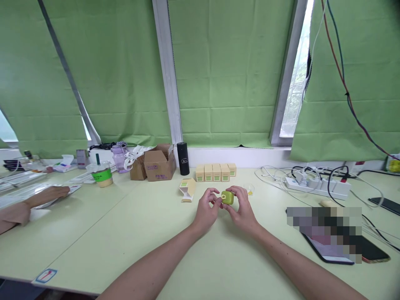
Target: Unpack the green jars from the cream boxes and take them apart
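Note:
A small olive-green rounded case [228, 197], which looks like an earbud case, is held just above the table between my two hands. My right hand [244, 210] grips its right side with thumb and fingers. At its left end, my left hand [206, 211] pinches near a pale loop [223, 197]; the exact contact is partly hidden by the fingers. An opened small cardboard box [187, 190] lies tilted on the table beyond my left hand. Behind my right hand sits a clear plastic piece [250, 189] with something yellow in it.
Several small tan boxes [212, 173] stand in a row beyond my hands. A black cylinder [183, 158], a brown carton [160, 163] and a drink cup [101, 174] stand leftward. Rightward are a power strip [318, 188], cables and a tablet [328, 250]. Another person's hand [51, 195] rests far left.

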Demonstrator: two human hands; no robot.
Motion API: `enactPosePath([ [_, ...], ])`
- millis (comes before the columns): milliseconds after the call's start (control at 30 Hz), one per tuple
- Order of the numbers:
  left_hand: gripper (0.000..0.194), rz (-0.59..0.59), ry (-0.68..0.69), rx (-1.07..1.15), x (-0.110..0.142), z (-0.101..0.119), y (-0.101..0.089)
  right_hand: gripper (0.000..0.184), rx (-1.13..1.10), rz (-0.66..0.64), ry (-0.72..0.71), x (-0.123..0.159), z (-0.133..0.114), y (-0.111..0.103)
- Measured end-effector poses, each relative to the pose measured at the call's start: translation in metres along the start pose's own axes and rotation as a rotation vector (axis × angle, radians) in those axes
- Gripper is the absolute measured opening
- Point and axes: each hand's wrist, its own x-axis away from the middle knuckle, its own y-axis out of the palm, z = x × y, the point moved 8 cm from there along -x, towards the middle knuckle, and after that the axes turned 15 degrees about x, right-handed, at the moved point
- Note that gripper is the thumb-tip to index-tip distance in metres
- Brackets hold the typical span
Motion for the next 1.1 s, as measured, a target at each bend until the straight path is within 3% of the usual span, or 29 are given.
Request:
enactPosePath([
  [533, 0.022, 0.0, 0.148, -0.256, 0.001, 0.013, -0.003, 0.037, -0.05, -0.107, 0.014, 0.0, 0.002, 0.006],
  [767, 0.015, 0.026, 0.118, -0.297, 0.0, 0.012, -0.005, 0.042, -0.121, -0.107, 0.006, 0.0, 0.0, 0.007],
  [1100, 0.012, 0.045, 0.122, -0.277, -0.002, 0.01, -0.008, 0.036, -0.123, -0.103, -0.068, 0.0, -0.006, 0.004],
])
